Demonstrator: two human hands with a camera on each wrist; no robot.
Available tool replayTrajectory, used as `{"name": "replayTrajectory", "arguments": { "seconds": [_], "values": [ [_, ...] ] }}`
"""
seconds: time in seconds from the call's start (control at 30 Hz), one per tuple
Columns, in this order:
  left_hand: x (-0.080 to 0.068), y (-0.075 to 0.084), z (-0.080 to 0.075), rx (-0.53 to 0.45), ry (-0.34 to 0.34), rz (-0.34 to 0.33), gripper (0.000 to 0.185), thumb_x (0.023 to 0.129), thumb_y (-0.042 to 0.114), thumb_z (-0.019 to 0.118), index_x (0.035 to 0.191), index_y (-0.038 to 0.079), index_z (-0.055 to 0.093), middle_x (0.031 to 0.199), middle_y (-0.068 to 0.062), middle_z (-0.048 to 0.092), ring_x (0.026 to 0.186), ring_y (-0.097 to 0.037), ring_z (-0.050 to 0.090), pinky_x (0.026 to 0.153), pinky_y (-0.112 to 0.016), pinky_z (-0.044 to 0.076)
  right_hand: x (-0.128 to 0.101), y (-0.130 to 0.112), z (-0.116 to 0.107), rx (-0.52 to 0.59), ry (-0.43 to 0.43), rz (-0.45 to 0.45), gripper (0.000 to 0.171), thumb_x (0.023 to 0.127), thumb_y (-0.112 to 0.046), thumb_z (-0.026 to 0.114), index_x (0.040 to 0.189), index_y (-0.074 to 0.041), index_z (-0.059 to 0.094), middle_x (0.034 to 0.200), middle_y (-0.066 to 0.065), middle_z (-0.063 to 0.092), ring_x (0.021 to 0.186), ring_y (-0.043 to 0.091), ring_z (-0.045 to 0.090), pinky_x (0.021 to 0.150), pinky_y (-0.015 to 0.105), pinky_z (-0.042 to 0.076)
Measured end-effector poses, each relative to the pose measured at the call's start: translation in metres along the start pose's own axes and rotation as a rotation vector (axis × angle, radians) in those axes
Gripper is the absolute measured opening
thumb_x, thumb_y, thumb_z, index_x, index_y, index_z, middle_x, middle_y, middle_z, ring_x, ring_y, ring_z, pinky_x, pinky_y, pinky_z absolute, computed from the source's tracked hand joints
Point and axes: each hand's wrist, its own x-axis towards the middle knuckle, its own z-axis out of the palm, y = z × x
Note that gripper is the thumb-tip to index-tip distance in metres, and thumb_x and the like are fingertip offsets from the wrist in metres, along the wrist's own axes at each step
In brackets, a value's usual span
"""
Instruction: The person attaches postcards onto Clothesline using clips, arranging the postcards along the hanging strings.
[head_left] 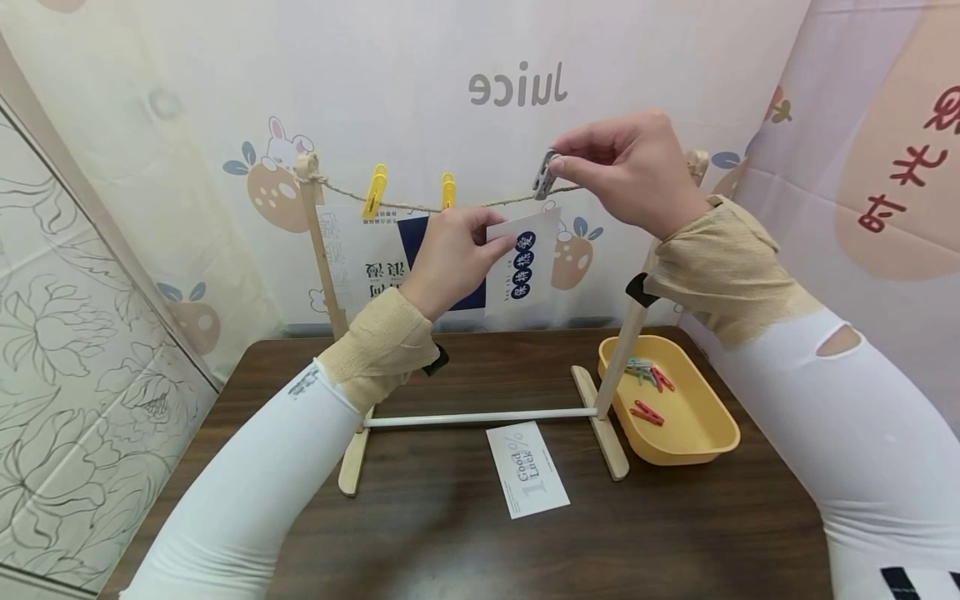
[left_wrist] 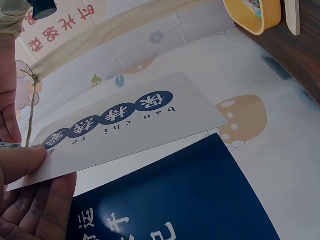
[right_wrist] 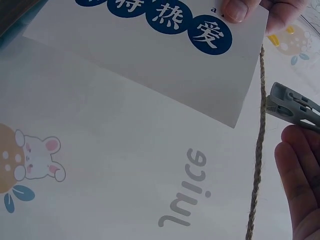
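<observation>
My left hand (head_left: 459, 250) pinches the top edge of a white card (head_left: 543, 271) with blue circles and white characters, holding it just below a twine line (head_left: 510, 201). In my right hand (head_left: 626, 171) a grey clothespin (head_left: 545, 173) is pinched by one end. Its other end is right at the twine (right_wrist: 260, 130), above the card's free top corner in the head view. Left of this card hangs a dark blue card (left_wrist: 185, 190), partly behind my left hand, below a yellow clothespin (head_left: 448, 190). Another yellow clothespin (head_left: 376, 192) holds a white printed card (head_left: 348, 258) farther left.
The twine runs between two wooden posts (head_left: 622, 358) joined by a white rod (head_left: 480, 417) low down. A white "Good Luck" card (head_left: 528, 471) lies on the brown table (head_left: 420, 525). At the right, a yellow tray (head_left: 693, 400) contains several red and green clothespins (head_left: 647, 413).
</observation>
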Motion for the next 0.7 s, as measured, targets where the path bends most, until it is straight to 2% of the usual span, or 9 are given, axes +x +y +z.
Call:
{"name": "replayTrajectory", "arguments": {
  "seconds": [0.13, 0.37, 0.57, 0.7],
  "values": [
    [0.002, 0.002, 0.002, 0.008, 0.001, -0.001, 0.016, 0.103, 0.015, 0.076, 0.114, 0.004, 0.081, 0.091, -0.010, 0.076, 0.074, -0.016, 0.061, 0.065, -0.023, 0.046, 0.002, 0.000, 0.001, -0.016, 0.000, -0.007, 0.014, 0.098, -0.010, 0.080, 0.107, 0.000, 0.084, 0.084, -0.014, 0.079, 0.075, -0.002, 0.073, 0.069, 0.010, 0.053],
    [0.005, 0.004, 0.002, 0.023, -0.002, -0.010, 0.016, 0.103, 0.015, 0.076, 0.114, 0.004, 0.081, 0.089, -0.010, 0.075, 0.074, -0.016, 0.061, 0.065, -0.023, 0.045, 0.007, 0.002, 0.004, -0.028, -0.007, 0.009, 0.015, 0.099, -0.011, 0.079, 0.108, -0.001, 0.085, 0.088, -0.004, 0.082, 0.075, -0.002, 0.073, 0.070, 0.010, 0.054],
    [0.006, 0.004, 0.001, 0.036, -0.002, -0.024, 0.017, 0.104, 0.016, 0.076, 0.114, 0.004, 0.081, 0.092, -0.010, 0.077, 0.076, -0.016, 0.062, 0.066, -0.023, 0.046, 0.010, 0.003, 0.006, -0.002, -0.040, 0.040, 0.015, 0.100, -0.010, 0.078, 0.108, 0.001, 0.084, 0.088, -0.004, 0.083, 0.078, -0.003, 0.075, 0.074, 0.010, 0.057],
    [0.006, 0.003, 0.001, 0.040, 0.007, -0.038, 0.018, 0.104, 0.015, 0.076, 0.117, 0.003, 0.081, 0.086, -0.009, 0.073, 0.074, -0.016, 0.060, 0.064, -0.023, 0.044, 0.011, 0.003, 0.007, 0.008, -0.060, 0.056, 0.015, 0.100, -0.008, 0.077, 0.108, 0.003, 0.084, 0.087, -0.005, 0.082, 0.078, -0.004, 0.075, 0.075, 0.011, 0.057]
  ]
}}
